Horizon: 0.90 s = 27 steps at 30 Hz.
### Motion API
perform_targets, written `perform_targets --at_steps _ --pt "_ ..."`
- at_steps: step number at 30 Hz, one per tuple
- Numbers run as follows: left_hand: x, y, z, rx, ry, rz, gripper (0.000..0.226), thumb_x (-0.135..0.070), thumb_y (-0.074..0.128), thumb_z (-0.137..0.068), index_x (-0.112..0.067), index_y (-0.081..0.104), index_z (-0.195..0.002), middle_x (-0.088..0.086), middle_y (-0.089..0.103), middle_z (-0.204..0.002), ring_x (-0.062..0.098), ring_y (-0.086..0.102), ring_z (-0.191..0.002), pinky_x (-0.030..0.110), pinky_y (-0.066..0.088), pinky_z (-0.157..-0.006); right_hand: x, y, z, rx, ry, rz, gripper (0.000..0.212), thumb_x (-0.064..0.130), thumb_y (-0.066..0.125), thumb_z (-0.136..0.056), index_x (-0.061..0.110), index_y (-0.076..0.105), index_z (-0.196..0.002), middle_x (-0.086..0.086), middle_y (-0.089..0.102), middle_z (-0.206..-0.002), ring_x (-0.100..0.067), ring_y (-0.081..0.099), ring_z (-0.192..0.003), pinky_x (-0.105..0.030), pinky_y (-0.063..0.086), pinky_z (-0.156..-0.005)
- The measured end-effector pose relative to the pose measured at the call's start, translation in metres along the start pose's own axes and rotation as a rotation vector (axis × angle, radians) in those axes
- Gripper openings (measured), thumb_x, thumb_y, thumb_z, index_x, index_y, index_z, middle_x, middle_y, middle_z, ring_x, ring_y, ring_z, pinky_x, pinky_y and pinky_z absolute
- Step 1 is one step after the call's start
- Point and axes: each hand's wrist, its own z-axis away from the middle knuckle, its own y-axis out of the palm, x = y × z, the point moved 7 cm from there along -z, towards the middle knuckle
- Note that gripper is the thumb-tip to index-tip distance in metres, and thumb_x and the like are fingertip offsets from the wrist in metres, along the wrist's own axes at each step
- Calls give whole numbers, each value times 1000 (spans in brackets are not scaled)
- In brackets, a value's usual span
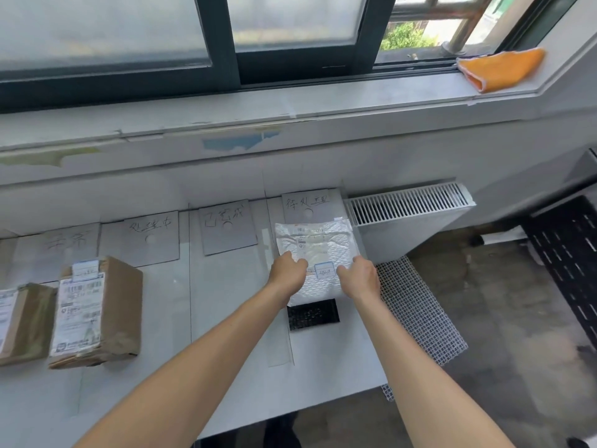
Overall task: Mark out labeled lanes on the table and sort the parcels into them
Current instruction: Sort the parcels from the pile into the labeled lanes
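In rightmost lane [326, 350] | left hand [287, 270], right hand [359, 277] grip mailer [318, 244] | seemingly atop black parcel [313, 314]

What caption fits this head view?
Left hand and right hand hold a white bubble mailer over a black parcel in the rightmost lane.

Two bare forearms come into the picture from the bottom edge, uncovered along their whole visible length: the left forearm [193, 360] and the right forearm [420, 367]. Both look long and slender, broad near the lower edge and narrowing toward the wrists, as the wide-angle lens stretches them. The left hand [287, 270] and the right hand [360, 277] are bare too. Their backs and knuckles show plainly, but the fingernails are too small to make out.
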Motion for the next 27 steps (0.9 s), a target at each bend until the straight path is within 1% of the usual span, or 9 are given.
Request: perform_targets --at_steps 3,5,6,9,11,15,19,25,27 --pt "1 -2 0 -7 17 -82 60 -24 37 -100 -10 19 -155 9 16 -163 28 23 -147 34 29 -109 2 -2 -1 3 -1 -15 38 29 54 -95 2 55 -121 -13 58 -121 -27 55 -99 -34 45 -75" --pt "-4 -7 -1 -30 58 -146 59 -25 40 -99 -10 22 -154 10 18 -162 29 23 -146 38 28 -113 6 -4 0 -2 -27 -16 42 29 53 -96 2 52 -128 -14 57 -127 -28 56 -107 -34 44 -78" --pt "-8 -10 0 -45 88 -182 59 -25 42 -99 -10 25 -154 10 20 -161 29 24 -146 39 28 -114 10 -5 1 -2 -53 -18 46 29 53 -96 2 50 -133 -14 55 -132 -29 55 -114 -35 45 -82" --pt "-21 -26 1 -119 202 -369 60 -25 46 -97 -10 29 -153 11 22 -160 30 21 -147 44 26 -117 29 -8 7 15 -184 25 57 31 52 -98 6 38 -146 -11 45 -147 -28 44 -133 -41 40 -104" --pt "-28 -41 3 -180 258 -551 59 -26 46 -98 -11 29 -152 14 21 -159 32 19 -146 45 25 -117 45 -10 12 -5 -281 94 56 30 51 -98 8 37 -147 -9 43 -148 -27 40 -135 -41 36 -109" --pt "-41 -80 10 -313 360 -806 42 -24 44 -95 -10 46 -135 15 40 -142 32 36 -128 41 32 -103 83 -10 26 -89 -440 247 48 27 50 -98 11 41 -142 -9 46 -142 -27 41 -131 -38 35 -107" --pt "-39 -128 20 -398 402 -891 45 -31 44 -97 -11 44 -138 14 40 -140 31 36 -128 41 30 -108 127 -9 48 -167 -576 348 35 25 53 -96 13 49 -129 -6 53 -126 -24 47 -115 -34 39 -98" --pt "-20 -222 51 -520 376 -966 44 -40 45 -97 -14 46 -134 11 44 -135 29 39 -125 42 31 -106 203 5 98 -166 -729 425 37 28 52 -94 9 51 -126 -9 51 -128 -30 45 -123 -35 35 -102" --pt "-9 -259 66 -562 344 -956 42 -41 46 -97 -15 48 -130 11 46 -132 29 40 -124 41 32 -105 231 14 119 -164 -778 448 42 28 51 -93 10 49 -131 -9 50 -131 -29 43 -124 -36 35 -103"
